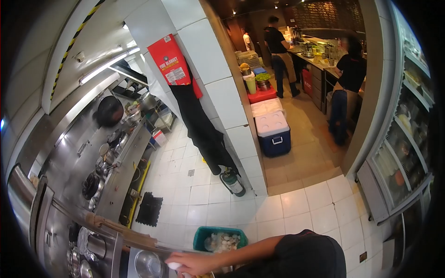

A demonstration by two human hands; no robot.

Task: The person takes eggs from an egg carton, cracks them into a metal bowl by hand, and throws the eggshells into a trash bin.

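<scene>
My right hand [193, 263] reaches in from the right at the bottom edge, fingers closed around a white egg [174, 265]. Another white, rounded shape [187, 274] shows below the fingers, cut off by the frame. A shiny metal bowl [149, 264] stands just left of the hand. Past my forearm, a teal bin [200, 238] holds what look like cracked eggshells [225, 242] and a clear plastic bag. My left hand is out of view.
A green fire extinguisher [232, 183] stands by the tiled pillar, below a red fire blanket pouch [169, 60]. A blue cooler [274, 141] sits in the doorway; two people in dark shirts stand beyond. A glass-door fridge [398, 153] is at right, stoves and pans at left.
</scene>
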